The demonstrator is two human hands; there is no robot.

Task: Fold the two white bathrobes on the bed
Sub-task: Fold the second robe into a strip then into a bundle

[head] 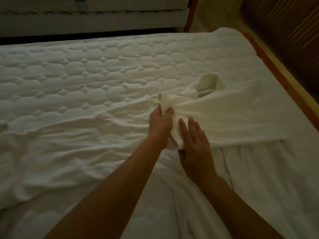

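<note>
A white bathrobe (233,116) lies spread on the right half of the bed, its collar opening toward the far side. My left hand (160,123) pinches a bunched fold of the robe near the collar, between thumb and fingers. My right hand (195,140) grips the same bunched fold a little nearer to me, thumb under it and fingers laid over it. A second stretch of white cloth (51,152) lies rumpled across the left and near part of the bed; I cannot tell whether it is the other bathrobe.
The quilted white mattress (86,66) fills most of the view. A wooden bed frame (279,69) runs along the right edge, with a dark wooden wall beyond. Another white bed or base (86,19) stands across a dark gap at the far side.
</note>
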